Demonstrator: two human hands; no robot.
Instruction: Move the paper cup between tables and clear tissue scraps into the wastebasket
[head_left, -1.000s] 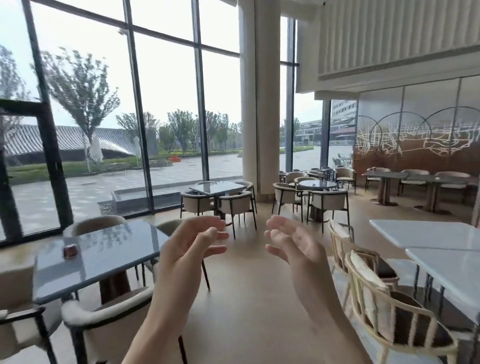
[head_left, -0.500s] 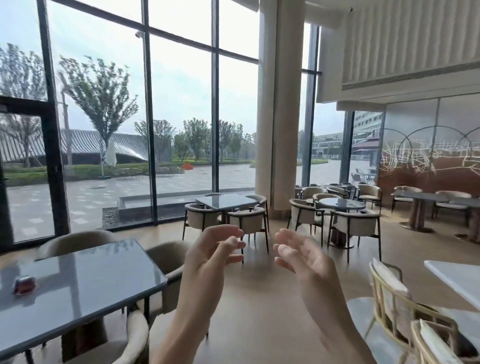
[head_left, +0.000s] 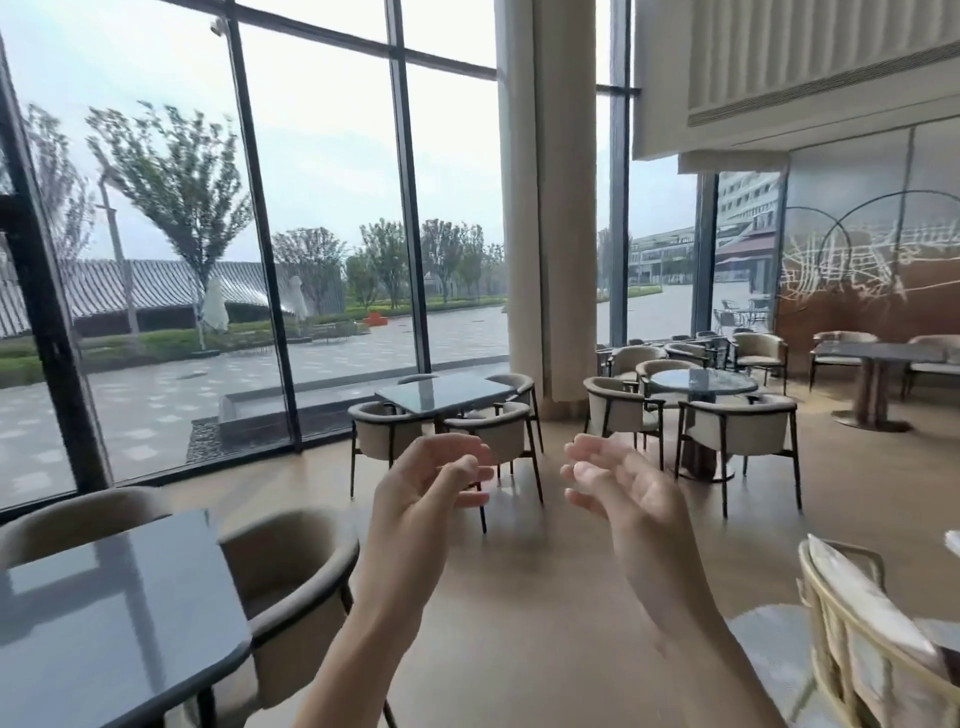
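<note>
Down at the lower left, a dark glossy bench (head_left: 119, 618) catches the window's reflection, rounded corner toward us, and two padded armchairs (head_left: 291, 587) are tucked against its far and right sides. Everything stands on a pale wood floor (head_left: 545, 623), running wide open through the middle. Further back by the glass, a small square bench (head_left: 444, 392) sits ringed by tub chairs (head_left: 493, 431). Right of the column, a round bench (head_left: 704, 382) on a pedestal, more chairs around it. Far right, another dark bench (head_left: 872, 353) on a thick base. A wicker chair (head_left: 862, 649) stands at the lower right corner.
</note>
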